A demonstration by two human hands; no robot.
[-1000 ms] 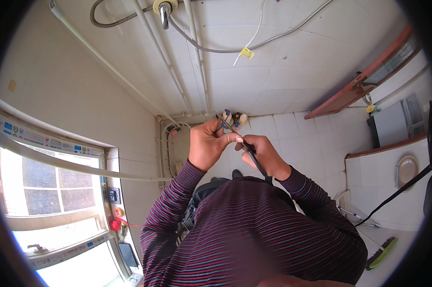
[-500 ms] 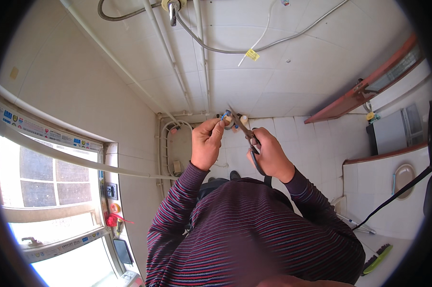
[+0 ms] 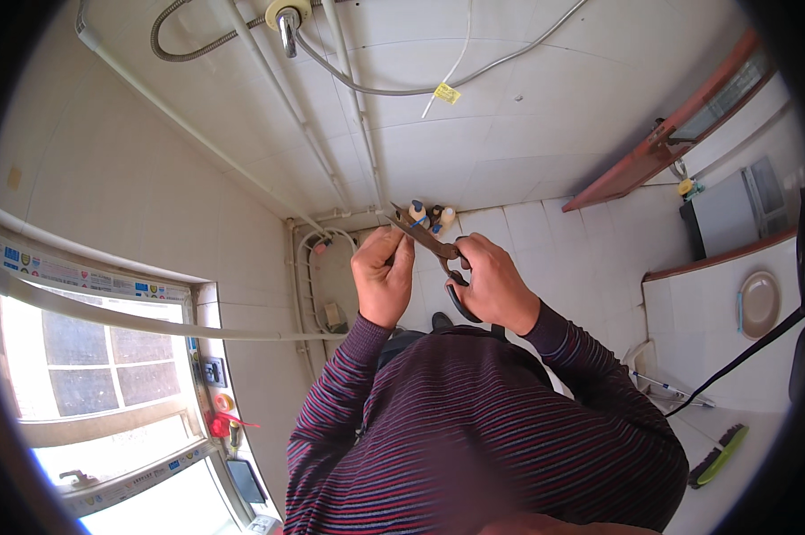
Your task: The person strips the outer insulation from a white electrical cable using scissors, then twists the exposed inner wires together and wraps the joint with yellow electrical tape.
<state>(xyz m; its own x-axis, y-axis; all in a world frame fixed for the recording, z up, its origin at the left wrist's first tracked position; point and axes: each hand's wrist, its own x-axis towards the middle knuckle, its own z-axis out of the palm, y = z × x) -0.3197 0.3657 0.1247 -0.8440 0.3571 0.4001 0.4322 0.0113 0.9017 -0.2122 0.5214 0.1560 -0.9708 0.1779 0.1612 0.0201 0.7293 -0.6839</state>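
Three small bottles (image 3: 427, 214) stand together on the tiled floor at the corner of the walls, just beyond the raised hands; two are pale with blue marks, the middle one is dark. What they contain cannot be told. At the right, a round plate (image 3: 759, 303) lies on a white tabletop (image 3: 732, 357).

Compared with half a second ago, the hands sit at about the same height before the chest, but the scissors now tilt more flatly, their tip reaching farther to the left over the left hand, and the view has shifted so that the shower fitting (image 3: 287, 16) at the top shows more fully.

The right hand (image 3: 492, 283) is closed around the black handle loops of a pair of rusty brown scissors (image 3: 429, 242), fingers curled through and about the loops. The blades run up and to the left and look nearly closed; the tip lies just above the left hand (image 3: 383, 275). The left hand is drawn into a loose fist, thumb and forefinger pinched together right at the blades. Whether something small is pinched there cannot be told: it is too small to make out. Both forearms wear a dark sleeve (image 3: 349, 383) with thin red stripes.

A green-and-black brush (image 3: 716, 455) lies on the floor at the lower right, well apart from the hands.
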